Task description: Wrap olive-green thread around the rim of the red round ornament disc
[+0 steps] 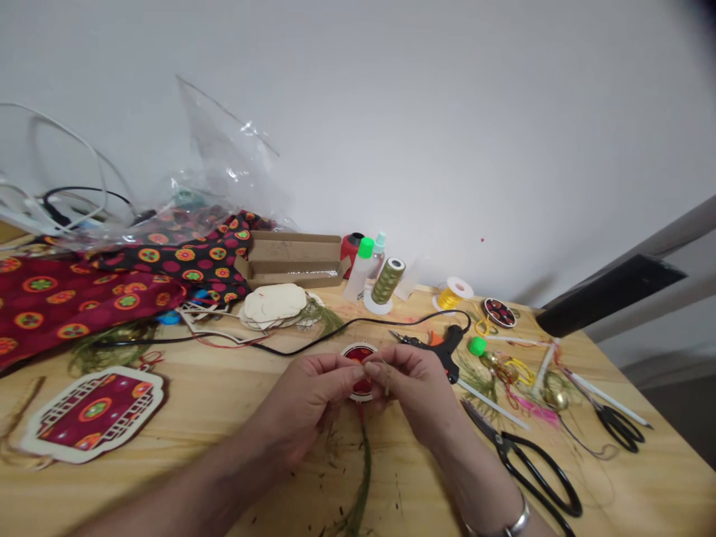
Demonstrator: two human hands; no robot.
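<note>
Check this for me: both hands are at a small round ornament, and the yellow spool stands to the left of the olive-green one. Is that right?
Not quite: the head view shows the yellow spool standing to the right of the olive-green spool. The left hand and right hand are indeed at the small round ornament.

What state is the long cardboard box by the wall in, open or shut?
Open: the cardboard box has its back flap raised, and part of its inside shows.

There are two hands (305,391) (417,388), two round ornaments (361,352) (500,312) and two scissors (502,441) (601,412).
</note>
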